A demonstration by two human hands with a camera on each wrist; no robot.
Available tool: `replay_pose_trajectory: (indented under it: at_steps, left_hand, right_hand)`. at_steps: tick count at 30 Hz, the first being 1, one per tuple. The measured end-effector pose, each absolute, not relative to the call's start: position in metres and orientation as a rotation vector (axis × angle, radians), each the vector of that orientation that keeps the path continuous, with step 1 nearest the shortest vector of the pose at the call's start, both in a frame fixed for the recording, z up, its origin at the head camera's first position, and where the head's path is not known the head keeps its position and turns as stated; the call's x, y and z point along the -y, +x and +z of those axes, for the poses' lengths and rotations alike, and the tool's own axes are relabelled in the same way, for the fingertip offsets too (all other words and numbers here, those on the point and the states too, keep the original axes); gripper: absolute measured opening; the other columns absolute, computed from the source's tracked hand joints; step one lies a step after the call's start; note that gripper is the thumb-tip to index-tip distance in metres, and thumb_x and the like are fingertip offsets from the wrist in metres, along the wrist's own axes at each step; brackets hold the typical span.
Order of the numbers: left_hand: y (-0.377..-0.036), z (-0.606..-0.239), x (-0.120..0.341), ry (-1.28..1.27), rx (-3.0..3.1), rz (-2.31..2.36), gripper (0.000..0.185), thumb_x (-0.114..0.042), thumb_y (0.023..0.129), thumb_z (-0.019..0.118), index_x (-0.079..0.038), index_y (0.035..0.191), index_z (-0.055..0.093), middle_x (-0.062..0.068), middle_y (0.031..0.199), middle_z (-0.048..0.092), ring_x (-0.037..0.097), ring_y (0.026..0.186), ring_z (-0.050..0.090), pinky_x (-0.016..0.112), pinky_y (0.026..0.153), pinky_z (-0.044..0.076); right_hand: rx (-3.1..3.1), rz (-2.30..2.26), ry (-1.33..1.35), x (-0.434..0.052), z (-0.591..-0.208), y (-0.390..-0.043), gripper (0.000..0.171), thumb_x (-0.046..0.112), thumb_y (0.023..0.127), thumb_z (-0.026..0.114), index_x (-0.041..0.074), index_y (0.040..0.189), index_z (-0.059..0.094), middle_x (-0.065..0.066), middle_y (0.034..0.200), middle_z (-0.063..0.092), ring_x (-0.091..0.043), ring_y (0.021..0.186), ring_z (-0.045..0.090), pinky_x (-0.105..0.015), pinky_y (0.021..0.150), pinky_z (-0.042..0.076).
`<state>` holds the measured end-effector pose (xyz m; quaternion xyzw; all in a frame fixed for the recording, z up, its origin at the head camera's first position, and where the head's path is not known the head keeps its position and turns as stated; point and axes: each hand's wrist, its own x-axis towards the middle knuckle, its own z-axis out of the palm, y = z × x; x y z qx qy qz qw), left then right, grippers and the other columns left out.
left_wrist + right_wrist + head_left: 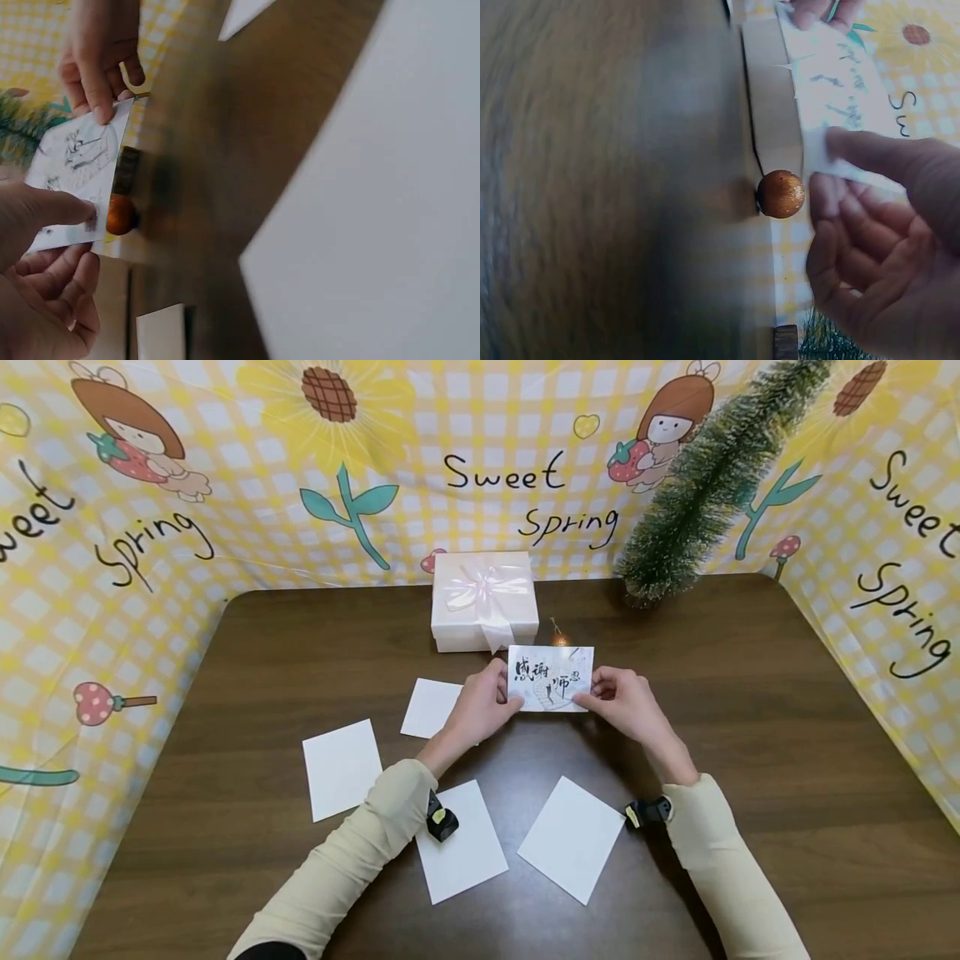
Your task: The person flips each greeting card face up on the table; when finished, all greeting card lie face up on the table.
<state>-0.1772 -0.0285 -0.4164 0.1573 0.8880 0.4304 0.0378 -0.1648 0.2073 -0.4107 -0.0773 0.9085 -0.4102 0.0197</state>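
Observation:
Both hands hold a greeting card (551,664) with black Chinese lettering and a pale drawing, raised over the table. My left hand (483,697) pinches its left end, thumb on the printed face and the other fingers behind. At the opposite end, my right hand (626,697) grips in the same way. The left wrist view shows the card (86,154) tilted between the left hand (45,277) and the right hand (97,67). Seen from the right wrist, the right thumb presses the card (832,82) while the fingers curl behind it.
White sheets lie on the brown table: one at left (342,770), one partly behind the left forearm (430,706), two nearer the front (468,852) (572,839). Behind the card are a ribboned white gift box (480,597), an orange ball (560,637) and a small artificial tree (675,535).

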Motion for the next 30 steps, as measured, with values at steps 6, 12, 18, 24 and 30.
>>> replay_pose_trajectory:
  at_steps: [6,12,18,24,30]
  left_hand:
    - [-0.175,-0.425,0.023,0.427,-2.831,1.043,0.028,-0.012,0.084,0.07,-0.002,0.103,0.052,0.003,0.07,0.057,0.019,0.066,0.055,0.028,0.06,0.041]
    - [-0.175,-0.428,0.018,0.41,-2.895,0.849,0.027,-0.017,0.084,0.072,-0.002,0.099,0.056,0.004,0.072,0.058,0.024,0.074,0.059,0.038,0.068,0.046]
    - [-0.176,-0.429,0.016,0.371,-2.911,0.782,0.037,-0.02,0.084,0.073,0.001,0.11,0.057,0.008,0.083,0.062,0.029,0.086,0.058,0.046,0.079,0.046]
    - [-0.177,-0.43,0.015,0.405,-2.912,0.719,0.052,-0.023,0.085,0.074,0.005,0.123,0.052,0.013,0.096,0.062,0.032,0.095,0.057,0.048,0.084,0.045]
    - [-0.177,-0.431,0.016,0.489,-2.924,0.695,0.051,-0.022,0.087,0.073,0.004,0.124,0.05,0.018,0.111,0.061,0.035,0.102,0.055,0.049,0.086,0.045]
  right_hand:
    - [-2.752,-1.122,-0.215,-0.207,-0.415,-0.168,0.019,0.017,0.087,0.073,0.002,0.081,0.063,-0.004,0.066,0.062,-0.015,0.059,0.049,-0.029,0.058,0.04]
    - [-2.73,-0.978,-0.184,-0.207,-0.417,-0.171,0.023,0.021,0.087,0.073,0.004,0.077,0.062,-0.001,0.064,0.06,-0.014,0.058,0.05,-0.028,0.057,0.04]
    - [-2.75,-0.829,-0.176,-0.206,-0.415,-0.174,0.025,0.027,0.086,0.074,0.006,0.077,0.062,-0.001,0.064,0.056,-0.015,0.059,0.048,-0.028,0.054,0.036]
    - [-2.74,-0.732,-0.172,-0.206,-0.415,-0.175,0.026,0.029,0.085,0.075,0.006,0.081,0.064,-0.004,0.07,0.059,-0.018,0.063,0.05,-0.029,0.056,0.038]
    - [-2.755,-0.691,-0.209,-0.205,-0.414,-0.176,0.026,0.029,0.085,0.075,0.006,0.081,0.063,-0.004,0.071,0.06,-0.018,0.064,0.051,-0.03,0.057,0.039]
